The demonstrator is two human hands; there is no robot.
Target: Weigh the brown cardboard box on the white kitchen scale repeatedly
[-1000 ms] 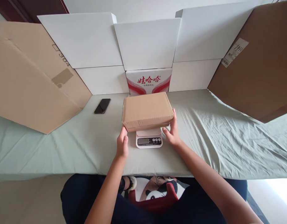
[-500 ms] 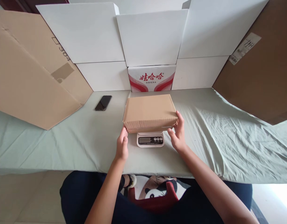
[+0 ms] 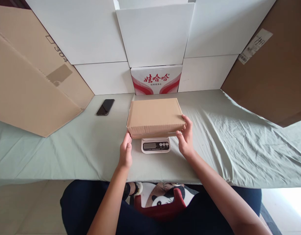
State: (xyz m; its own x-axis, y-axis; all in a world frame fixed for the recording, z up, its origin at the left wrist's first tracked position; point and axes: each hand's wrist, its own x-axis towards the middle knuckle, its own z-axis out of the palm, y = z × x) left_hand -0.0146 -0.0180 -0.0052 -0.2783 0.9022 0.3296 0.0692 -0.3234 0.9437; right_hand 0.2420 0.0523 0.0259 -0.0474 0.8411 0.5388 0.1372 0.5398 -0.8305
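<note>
A closed brown cardboard box is over a white digital kitchen scale, covering its platform. I cannot tell whether the box rests on it. The scale's display and buttons face me, and no digits can be made out. At the box's left front corner is my left hand, its fingers partly hidden behind and under the edge. My right hand grips the right end, with fingers along the side and the thumb near the front face.
A black phone lies left of the box on the green cloth. White panels and a red-and-white carton stand behind. Large cardboard sheets flank both sides, one on the left and one on the right.
The whole view has shifted slightly. Both hands keep their places on the box, and the box stays over the scale.
</note>
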